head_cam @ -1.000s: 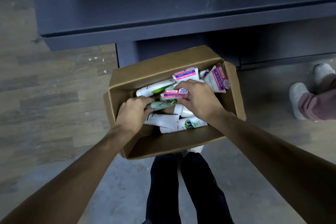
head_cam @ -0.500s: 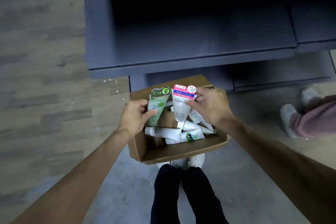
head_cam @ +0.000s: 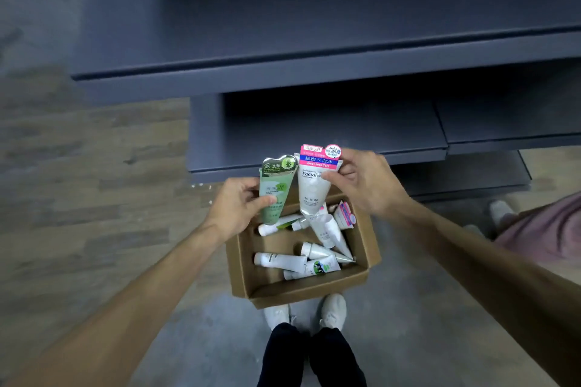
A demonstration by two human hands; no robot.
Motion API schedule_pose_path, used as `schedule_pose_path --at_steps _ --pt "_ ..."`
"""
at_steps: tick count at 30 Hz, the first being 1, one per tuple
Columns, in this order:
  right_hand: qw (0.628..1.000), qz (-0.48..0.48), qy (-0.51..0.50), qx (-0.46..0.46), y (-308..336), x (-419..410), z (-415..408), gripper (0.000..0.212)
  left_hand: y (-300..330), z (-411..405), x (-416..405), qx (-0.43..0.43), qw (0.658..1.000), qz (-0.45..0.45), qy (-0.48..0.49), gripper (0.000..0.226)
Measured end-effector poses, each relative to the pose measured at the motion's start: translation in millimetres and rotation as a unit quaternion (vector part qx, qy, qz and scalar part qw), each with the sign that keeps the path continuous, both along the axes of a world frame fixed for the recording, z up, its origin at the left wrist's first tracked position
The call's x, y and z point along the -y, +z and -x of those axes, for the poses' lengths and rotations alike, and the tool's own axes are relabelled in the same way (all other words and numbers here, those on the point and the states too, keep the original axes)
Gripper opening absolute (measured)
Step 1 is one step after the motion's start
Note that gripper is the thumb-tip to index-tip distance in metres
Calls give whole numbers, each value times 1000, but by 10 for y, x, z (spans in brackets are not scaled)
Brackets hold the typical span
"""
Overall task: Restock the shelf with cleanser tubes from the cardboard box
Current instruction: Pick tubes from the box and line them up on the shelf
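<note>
The left hand (head_cam: 234, 207) grips a pale green plastic cleanser tube (head_cam: 276, 190) by its lower body, thumb across the front and fingers behind, with the flat crimped end pointing up. The right hand (head_cam: 366, 180) pinches a white plastic cleanser tube with a pink and blue header (head_cam: 315, 180) near its top edge, thumb on the front face. Both tubes stand nearly upright, side by side and almost touching, labels turned toward the camera; holding them this way likely keeps the printed faces readable and ready to set facing outward. They hang above the far rim of the open brown cardboard box (head_cam: 242, 264), which sits on the grey floor between the person's white shoes (head_cam: 333, 309) and the dark blue-grey metal shelf unit (head_cam: 314, 50). Several more white tubes (head_cam: 279, 260) lie loose and crossed inside the box, so restocking looks far from finished. The broad shelf board above the hands shows bare surface, probably the destination. At the right edge, another person's pink-clad leg (head_cam: 540, 226) and pale shoe are partly visible.
</note>
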State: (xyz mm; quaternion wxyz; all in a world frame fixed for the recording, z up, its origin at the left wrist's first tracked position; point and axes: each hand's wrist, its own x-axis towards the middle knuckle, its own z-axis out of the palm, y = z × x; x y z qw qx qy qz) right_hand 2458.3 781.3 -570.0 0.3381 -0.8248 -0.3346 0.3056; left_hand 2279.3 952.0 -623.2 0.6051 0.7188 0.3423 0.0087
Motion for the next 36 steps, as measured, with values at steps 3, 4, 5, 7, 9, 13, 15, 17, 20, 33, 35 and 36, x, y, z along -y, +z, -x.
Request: schedule_pose_path --at_steps 3,4,5,7,9,13,15,17,20,33,35,36 --pt "999 -30 10 29 485 -78 -105 23 485 -42 -172 33 999 -34 -5 24" --pt "998 -42 14 33 658 -101 -126 22 668 -58 -220 45 998 -45 -4 25" --pt "997 -52 19 44 817 -129 -142 23 848 -74 -265 55 997 -56 -5 25" --pt "995 -64 36 74 1112 -171 -168 28 1167 -107 -336 70 995 -73 -12 25" --pt "992 -65 48 94 1370 -200 -193 31 1455 -131 -378 78 992 -93 -26 26" --pt "989 -69 59 119 1807 -229 -222 29 1910 -186 -401 94 984 -144 -45 30" --pt "988 -77 60 121 1999 -244 -233 27 2092 -211 -417 102 982 -153 -46 30" --pt "986 -84 60 130 2177 -272 -241 27 2253 -235 -446 113 980 -160 -43 30" --pt "983 -100 56 140 2401 -339 -266 25 2466 -275 -498 138 975 -171 -29 28" --pt "976 -150 -12 158 2527 -792 -419 15 2528 -456 -808 182 968 -163 64 25" --pt "975 -157 -20 157 2486 -861 -437 20 2526 -482 -866 186 968 -154 64 26" --pt "975 -157 -21 156 2478 -891 -446 22 2519 -490 -904 185 969 -151 62 27"
